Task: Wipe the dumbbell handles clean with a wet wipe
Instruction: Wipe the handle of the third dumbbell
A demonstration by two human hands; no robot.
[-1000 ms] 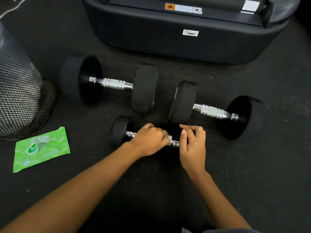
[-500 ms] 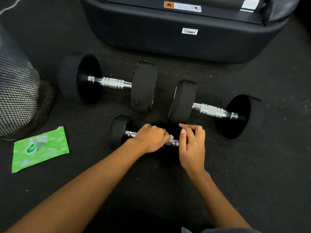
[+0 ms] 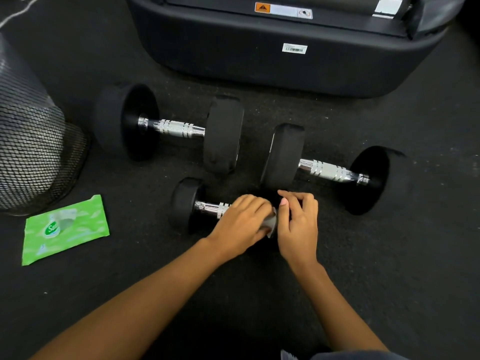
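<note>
We note left hand (image 3: 240, 222) gripping wipe (image 3: 271, 224) round near dumbbell (image 3: 183, 203), right hand (image 3: 298, 224) clasping its hidden end; pack (image 3: 65, 229) lies left.

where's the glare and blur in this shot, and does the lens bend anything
Head view: glare shines on the chrome handles of the far-left dumbbell and far-right dumbbell; the mesh bin bows at the left edge from wide-angle distortion; the wet wipe looks slightly smeared.
</note>
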